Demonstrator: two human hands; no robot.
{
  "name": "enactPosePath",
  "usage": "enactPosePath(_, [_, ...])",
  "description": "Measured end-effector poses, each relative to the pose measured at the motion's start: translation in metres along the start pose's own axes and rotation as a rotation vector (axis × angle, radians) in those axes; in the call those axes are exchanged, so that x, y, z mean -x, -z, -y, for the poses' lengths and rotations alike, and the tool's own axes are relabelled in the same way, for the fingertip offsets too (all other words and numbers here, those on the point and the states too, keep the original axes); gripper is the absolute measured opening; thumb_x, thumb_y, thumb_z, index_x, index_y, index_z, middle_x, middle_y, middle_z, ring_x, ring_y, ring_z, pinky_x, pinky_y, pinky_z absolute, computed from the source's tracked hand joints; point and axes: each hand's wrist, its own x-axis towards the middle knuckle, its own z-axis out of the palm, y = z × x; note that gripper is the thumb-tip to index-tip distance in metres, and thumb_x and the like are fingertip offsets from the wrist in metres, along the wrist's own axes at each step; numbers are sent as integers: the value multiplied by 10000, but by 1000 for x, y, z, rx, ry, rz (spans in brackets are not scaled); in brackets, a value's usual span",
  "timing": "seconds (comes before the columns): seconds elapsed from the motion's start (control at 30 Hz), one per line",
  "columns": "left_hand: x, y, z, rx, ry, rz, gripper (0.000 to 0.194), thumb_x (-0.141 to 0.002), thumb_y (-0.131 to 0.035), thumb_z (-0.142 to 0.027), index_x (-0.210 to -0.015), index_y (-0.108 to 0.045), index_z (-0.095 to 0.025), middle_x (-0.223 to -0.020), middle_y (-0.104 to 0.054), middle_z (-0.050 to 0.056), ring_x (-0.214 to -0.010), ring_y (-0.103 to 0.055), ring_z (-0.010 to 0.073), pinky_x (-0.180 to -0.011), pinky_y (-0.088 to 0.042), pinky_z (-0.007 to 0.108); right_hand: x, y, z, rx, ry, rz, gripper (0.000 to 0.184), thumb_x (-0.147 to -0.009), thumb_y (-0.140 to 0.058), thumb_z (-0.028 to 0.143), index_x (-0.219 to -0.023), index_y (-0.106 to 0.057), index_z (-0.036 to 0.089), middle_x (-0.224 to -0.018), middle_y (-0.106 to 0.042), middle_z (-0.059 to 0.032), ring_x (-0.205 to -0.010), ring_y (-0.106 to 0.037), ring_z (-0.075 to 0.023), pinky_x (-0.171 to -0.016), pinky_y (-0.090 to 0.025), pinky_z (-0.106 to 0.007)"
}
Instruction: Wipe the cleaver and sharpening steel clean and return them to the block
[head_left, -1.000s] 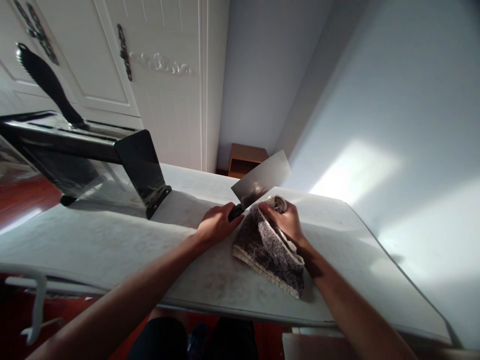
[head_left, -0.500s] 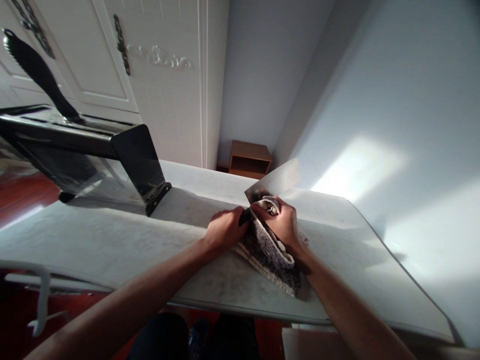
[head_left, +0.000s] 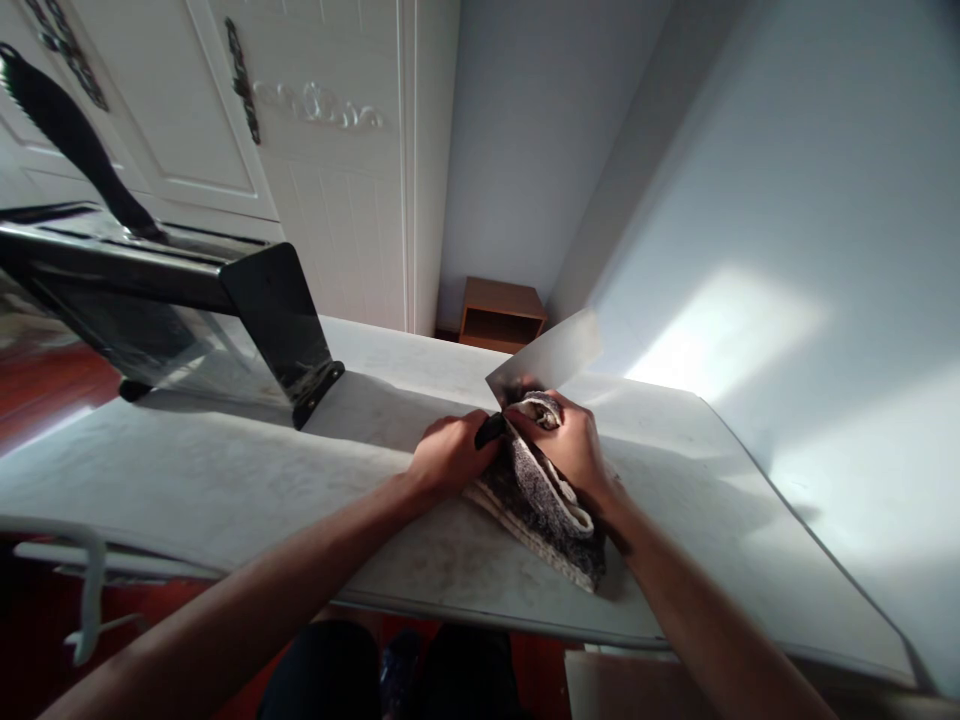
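Note:
My left hand (head_left: 453,450) is closed around the black handle of a cleaver (head_left: 551,350), whose broad shiny blade points up and away to the right. A grey and white cloth (head_left: 551,500) is bunched in my right hand (head_left: 566,440), which is closed on it beside the blade's handle end. Part of the cloth hangs down towards the table. My right fingertips are partly hidden by the cloth and the blade.
On the left of the pale table (head_left: 300,500) stands a black knife block (head_left: 262,320) with clear sides and a black-handled knife (head_left: 82,140) in it. Beyond are a white cabinet (head_left: 337,200) and a small brown box-shaped stand (head_left: 502,300). A wall (head_left: 825,200) runs along the right.
Both hands keep their hold on the cleaver and the cloth, with barely any shift. The view has moved very slightly.

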Motion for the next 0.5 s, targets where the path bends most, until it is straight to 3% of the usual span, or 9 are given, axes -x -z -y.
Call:
enactPosePath(0.27, [-1,1,0,75,59,-12,274,-846,-540,-468,-831,-613,-205,-809,-682,41,-743,-612,189,-624,-372,254,-2,3,-6,27,23,65,201,-774,-696,394,-853,-663,212,-782,-700,-19,-709,-641,-192,-654,-469,-271])
enactPosePath(0.5, [-4,2,7,232,30,-48,325,-823,-543,-501,-767,-548,-181,-737,-610,2,-683,-540,146,-589,-344,237,-2,3,-9,65,82,92,210,-803,-667,408,-901,-668,222,-876,-710,-27,-772,-643,-195,-698,-469,-281])
